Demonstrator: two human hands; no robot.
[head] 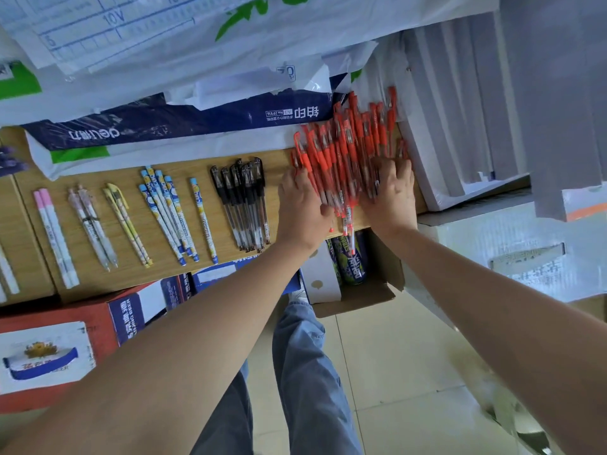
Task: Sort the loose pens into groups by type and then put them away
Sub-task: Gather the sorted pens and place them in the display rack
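1. Red gel pens: a big loose pile at the right end of the wooden surface. It runs from the near edge to the far edge, and the caps fan out toward the far side.
2. Left hand: lies against the left flank of the red pile, with fingers extended onto the pens and the thumb touching the barrels near the near edge.
3. Right hand: lies on the right flank of the pile, with fingers spread flat over the pens. The pile sits between the two hands, and neither is pinching a single pen.
4. One red pen sticks out past the near edge, between the wrists.
5. Groups already laid out along the surface, right to left, each roughly parallel and apart from the next:
   - black gel pens, just beside the left hand
   - a single blue cartoon pen
   - a bundle of blue cartoon pens
   - yellow pens
   - pale patterned pens
   - pink-capped white pens, near the left end
6. A deli copy paper pack lies along the far edge, with more wrapped paper stacked above it.
7. A stack of white boards touches the right side of the red pile.
8. Below the near edge there is an open cardboard box holding drink cans, and a red beer carton at the left.
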